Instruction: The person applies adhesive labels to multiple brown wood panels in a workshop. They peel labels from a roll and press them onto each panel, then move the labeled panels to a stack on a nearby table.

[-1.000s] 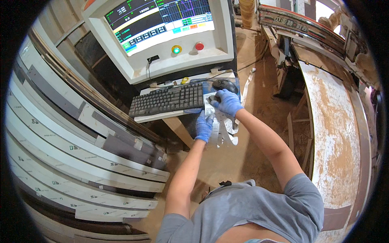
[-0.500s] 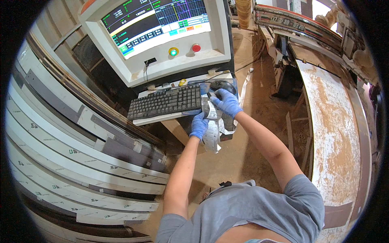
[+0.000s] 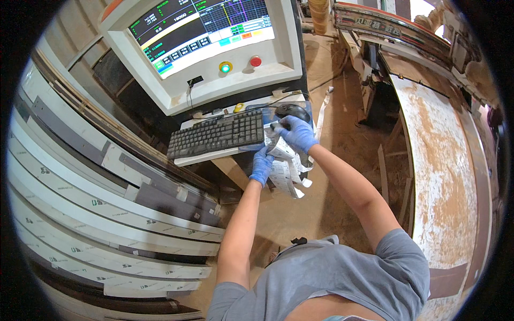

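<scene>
Both my hands wear blue gloves. My left hand is closed on a long white strip of printed labels, just below the right end of a black keyboard. The strip hangs down in several loose folds beneath it. Close by, my right hand is at the top of the strip with its fingers pinched together. A small dark thing shows at its fingertips, too small to name. A black mouse lies right behind that hand, on the shelf.
The control cabinet stands ahead, with a lit screen, a green-lit button and a red knob. Stacked boards fill the left. A dusty white panel lies at the right, below a machine beam.
My right hand has shifted slightly left and down along the strip. The strip's top has tilted and its hanging folds have spread to the right. My left hand stays almost in place.
</scene>
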The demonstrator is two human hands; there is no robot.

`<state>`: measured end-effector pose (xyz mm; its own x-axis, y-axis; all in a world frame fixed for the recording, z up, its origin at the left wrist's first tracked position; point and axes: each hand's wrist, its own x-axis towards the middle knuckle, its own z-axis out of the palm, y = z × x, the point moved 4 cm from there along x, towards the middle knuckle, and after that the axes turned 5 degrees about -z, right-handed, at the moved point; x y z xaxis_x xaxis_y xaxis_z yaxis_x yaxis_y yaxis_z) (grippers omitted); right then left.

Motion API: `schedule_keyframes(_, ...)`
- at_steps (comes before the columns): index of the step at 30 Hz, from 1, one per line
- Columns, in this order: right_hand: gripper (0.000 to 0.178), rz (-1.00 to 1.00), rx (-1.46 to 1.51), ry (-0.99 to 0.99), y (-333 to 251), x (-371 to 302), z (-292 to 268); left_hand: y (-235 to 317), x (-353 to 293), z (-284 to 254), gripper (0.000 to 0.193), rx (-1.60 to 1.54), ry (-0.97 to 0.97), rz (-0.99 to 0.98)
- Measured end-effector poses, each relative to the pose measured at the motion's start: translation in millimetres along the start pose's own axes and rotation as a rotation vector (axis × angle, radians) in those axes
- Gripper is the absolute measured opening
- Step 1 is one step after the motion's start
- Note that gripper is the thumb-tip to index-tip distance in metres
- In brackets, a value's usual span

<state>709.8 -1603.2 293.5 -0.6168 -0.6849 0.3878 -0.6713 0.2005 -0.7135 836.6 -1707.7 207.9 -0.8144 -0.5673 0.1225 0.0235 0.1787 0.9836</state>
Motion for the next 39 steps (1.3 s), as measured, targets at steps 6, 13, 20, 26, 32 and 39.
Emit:
schedule_keyframes(6, 0.038, -0.104, 0.031, 0.024, -17, -10, -12, 9, -19, -4, 0.027, -0.119, 0.094, -0.025)
schedule_keyframes(13, 0.021, -0.197, 0.659, 0.31, 6, -87, -3, 32, -74, -21, 0.033, -0.725, 0.22, -0.089)
schedule_keyframes(20, 0.049, 0.057, 0.887, -0.5, -25, -150, 57, 75, -79, -35, 0.035, -0.87, 0.15, 0.006)
schedule_keyframes(26, 0.044, 0.175, 0.874, -0.721, -7, -179, 46, 93, -69, -77, 0.031, -0.589, 0.347, 0.22)
schedule_keyframes(32, 0.039, 0.274, 0.721, -0.73, 4, -195, 41, 98, -70, -103, 0.022, -0.501, 0.402, 0.239)
schedule_keyframes(39, 0.028, 0.209, 0.598, -0.428, -3, -166, 36, 92, -54, -139, 0.027, -0.487, 0.443, 0.277)
